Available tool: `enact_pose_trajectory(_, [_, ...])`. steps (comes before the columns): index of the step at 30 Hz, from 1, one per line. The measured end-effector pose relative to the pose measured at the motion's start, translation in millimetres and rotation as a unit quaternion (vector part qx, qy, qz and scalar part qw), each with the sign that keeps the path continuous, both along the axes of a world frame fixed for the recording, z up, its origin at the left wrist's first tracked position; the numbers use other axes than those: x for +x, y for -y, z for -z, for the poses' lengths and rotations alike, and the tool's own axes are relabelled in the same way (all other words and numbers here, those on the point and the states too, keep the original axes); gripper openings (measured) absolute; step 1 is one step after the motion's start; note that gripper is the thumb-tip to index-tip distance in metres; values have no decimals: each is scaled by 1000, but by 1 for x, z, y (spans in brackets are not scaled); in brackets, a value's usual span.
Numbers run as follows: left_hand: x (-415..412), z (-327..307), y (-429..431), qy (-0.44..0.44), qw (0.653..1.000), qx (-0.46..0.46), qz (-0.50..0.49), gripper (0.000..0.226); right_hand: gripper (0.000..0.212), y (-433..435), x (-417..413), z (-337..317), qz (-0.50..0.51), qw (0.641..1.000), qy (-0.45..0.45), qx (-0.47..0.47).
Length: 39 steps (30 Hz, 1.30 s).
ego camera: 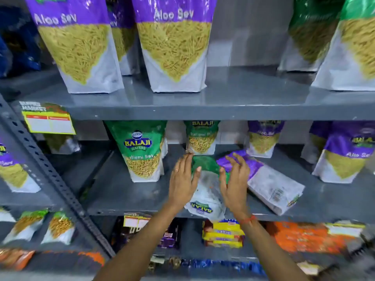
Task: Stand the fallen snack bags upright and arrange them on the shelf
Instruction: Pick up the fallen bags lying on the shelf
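Note:
A green-topped snack bag lies flat on the middle grey shelf, its bottom hanging over the front edge. My left hand and my right hand hover on either side of it, fingers apart, holding nothing. A purple-topped bag lies fallen just to the right, back side up with its barcode showing. An upright green Balaji bag stands to the left.
More upright bags stand behind and beside: a small green one, a small purple one, a larger purple one. Big Aloo Sev bags fill the shelf above. A slotted upright post runs down the left.

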State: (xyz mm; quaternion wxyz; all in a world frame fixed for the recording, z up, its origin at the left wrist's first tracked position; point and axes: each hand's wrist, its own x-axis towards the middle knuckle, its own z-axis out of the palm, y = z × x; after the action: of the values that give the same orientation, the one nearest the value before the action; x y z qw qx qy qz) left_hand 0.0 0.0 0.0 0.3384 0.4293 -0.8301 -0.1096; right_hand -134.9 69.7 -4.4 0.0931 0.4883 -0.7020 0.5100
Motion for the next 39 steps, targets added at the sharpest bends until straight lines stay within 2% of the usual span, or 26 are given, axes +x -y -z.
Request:
enact_pose_trajectory(2, [-1,15,16,16,989,144,-11,58,45,7,-5,19,-6,991,39,130])
enact_pose_trajectory(4, [-1,27,29,32,953,299,-37,58,57,10,-10,39,-5,954,152,259])
enact_pose_trajectory(5, [-3,29,34,27,931,363,-38,57,57,12,-12,43,-10,931,215,295])
enact_pose_trajectory(6, [-3,26,34,2,908,418,-30,55,50,13,-14,43,-27,906,295,301])
enact_pose_trajectory(7, [-4,26,37,-46,885,463,-16,53,40,16,-17,45,-56,880,391,264])
enact_pose_trajectory(8, [-4,23,39,-99,856,507,-8,50,31,19,-18,42,-88,839,492,215])
enact_pose_trajectory(10, [-1,23,43,-192,798,571,-2,45,32,22,-24,45,-134,741,640,150])
enact_pose_trajectory(11, [1,24,45,-228,778,586,-6,43,38,24,-26,45,-154,711,672,140])
enact_pose_trajectory(13, [9,22,46,-284,741,609,14,36,45,26,-29,44,-187,685,690,139])
enact_pose_trajectory(15, [18,17,49,-326,706,626,51,33,45,32,-30,41,-214,688,680,136])
enact_pose_trajectory(16, [23,13,51,-338,698,628,65,42,43,35,-30,38,-226,700,664,131])
enact_pose_trajectory(17, [27,10,54,-347,695,625,70,50,42,40,-29,33,-241,714,645,127])
enact_pose_trajectory(18, [29,6,60,-361,698,614,78,49,42,46,-31,28,-257,729,624,120])
enact_pose_trajectory(21, [26,-15,72,-415,705,567,96,19,41,70,-42,9,-280,777,555,99])
enact_pose_trajectory(23, [19,-25,82,-455,699,541,106,19,44,87,-50,-2,-279,807,512,91])
enact_pose_trajectory(26, [9,-21,88,-486,697,523,69,18,47,100,-61,4,-279,824,490,62])
enact_pose_trajectory(27, [7,-17,87,-487,702,517,47,24,49,100,-64,9,-272,828,486,60])
enact_pose_trajectory(29, [5,-3,82,-482,731,483,-15,32,52,95,-67,19,-256,835,482,69])
enact_pose_trajectory(32, [-3,17,69,-456,813,341,-124,20,50,89,-65,25,-227,851,469,66])
enact_pose_trajectory(33, [-8,23,61,-433,839,303,-128,15,47,87,-62,25,-213,861,458,58])
enact_pose_trajectory(35, [-20,30,38,-381,879,277,-72,13,40,79,-51,27,-183,887,422,46])
enact_pose_trajectory(37, [-33,34,22,-361,884,296,-23,21,34,66,-36,32,-174,898,403,38])
enact_pose_trajectory(39, [-38,37,16,-373,880,293,-27,32,36,53,-20,39,-172,899,400,38])
